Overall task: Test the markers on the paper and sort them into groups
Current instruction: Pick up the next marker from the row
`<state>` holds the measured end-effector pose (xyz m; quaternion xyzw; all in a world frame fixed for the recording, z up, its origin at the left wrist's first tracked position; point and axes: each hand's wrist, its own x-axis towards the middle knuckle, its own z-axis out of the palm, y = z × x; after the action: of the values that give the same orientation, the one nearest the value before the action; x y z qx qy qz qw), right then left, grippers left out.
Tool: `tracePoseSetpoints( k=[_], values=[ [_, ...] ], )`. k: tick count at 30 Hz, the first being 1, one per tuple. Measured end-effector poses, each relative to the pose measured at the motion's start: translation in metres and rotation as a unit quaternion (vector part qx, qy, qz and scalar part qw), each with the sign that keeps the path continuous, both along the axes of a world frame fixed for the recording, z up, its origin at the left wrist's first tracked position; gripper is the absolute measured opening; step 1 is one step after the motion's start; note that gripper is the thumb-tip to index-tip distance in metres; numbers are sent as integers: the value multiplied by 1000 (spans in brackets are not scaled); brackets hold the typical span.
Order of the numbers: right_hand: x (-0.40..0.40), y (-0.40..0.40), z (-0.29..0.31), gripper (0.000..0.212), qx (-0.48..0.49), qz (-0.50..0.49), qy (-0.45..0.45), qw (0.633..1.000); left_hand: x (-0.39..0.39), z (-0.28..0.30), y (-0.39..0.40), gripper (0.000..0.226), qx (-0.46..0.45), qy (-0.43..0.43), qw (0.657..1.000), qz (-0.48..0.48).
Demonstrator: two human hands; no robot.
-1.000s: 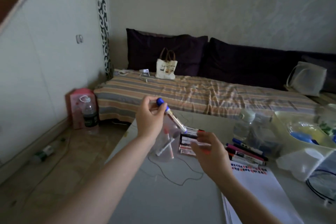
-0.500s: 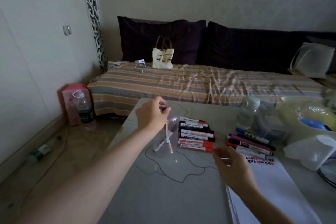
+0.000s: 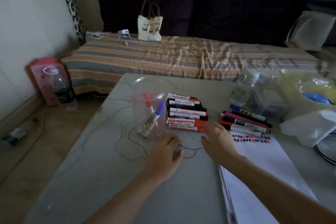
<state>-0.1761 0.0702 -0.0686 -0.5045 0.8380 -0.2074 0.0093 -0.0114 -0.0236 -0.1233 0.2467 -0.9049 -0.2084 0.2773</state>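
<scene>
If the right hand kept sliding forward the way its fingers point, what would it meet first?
Most likely the red end of the nearest marker in the stacked markers: the right hand points at that pile, fingertips almost touching it, though depth is hard to judge.

Beyond my fingers, red- and blue-capped markers (image 3: 151,116) stand in a clear cup (image 3: 148,96), red-and-black markers (image 3: 186,112) alongside, red and blue swatches (image 3: 251,138) on white paper (image 3: 263,169).

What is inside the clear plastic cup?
The clear plastic cup holds two leaning markers, one red-capped, one blue-capped. Whether more sit behind them cannot be told.
</scene>
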Motion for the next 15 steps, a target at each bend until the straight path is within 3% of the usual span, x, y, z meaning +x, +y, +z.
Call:
tracePoseSetpoints(
  k=[4,7,11,13,15],
  values=[
    [9,-25,-13,44,39,38,83,995,-2,-1,0,23,-12,15,1000,5],
    [11,-31,-26,33,29,6,166,986,-2,-2,-1,21,-7,14,1000,8],
    [18,-30,-30,27,48,-2,204,978,-3,0,0,22,-7,13,1000,9],
    [19,-28,-20,20,47,3,190,981,-2,-1,-2,22,-8,19,1000,3],
    [21,-20,4,17,-25,3,95,995,-1,-2,-3,18,-19,24,999,-9]
  ],
)
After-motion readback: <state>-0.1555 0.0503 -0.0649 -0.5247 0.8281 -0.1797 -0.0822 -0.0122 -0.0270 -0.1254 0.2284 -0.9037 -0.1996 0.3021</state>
